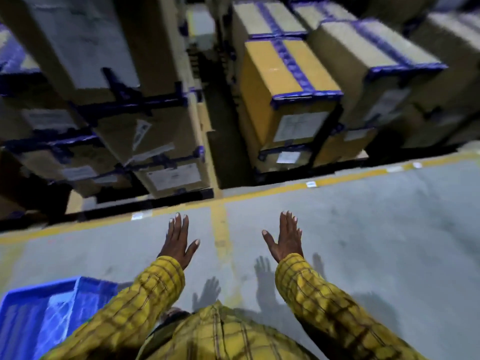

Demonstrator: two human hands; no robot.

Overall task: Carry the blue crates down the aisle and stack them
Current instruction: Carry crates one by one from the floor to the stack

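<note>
A: What does the task's object look like, and where does it sit?

B: One blue moulded-plastic crate (39, 315), open-topped with a raised rim, lies low and to the outer side of the left hand (179, 241), partly hidden behind the yellow checked sleeve (135, 310). Neither hand touches it.

A: State of each grip?

B: Left hand: flat, fingers extended and together, thumb spread, holding nothing. Right hand (285, 240): likewise flat and spread, holding nothing. Both are held out over the floor, palms down, apart from each other.

A: Surface and surroundings?

B: A grey concrete floor (376, 229) lies beneath the hands, which cast shadows on it. A painted yellow floor line (259, 192) crosses beyond the fingertips, with a short branch running between the two hands. Past the line stand stacked brown cardboard cartons sealed with blue tape (288, 81), in close rows.

A: Any legible writing?

B: White paper labels (298, 126) on the carton faces are too blurred to read.
</note>
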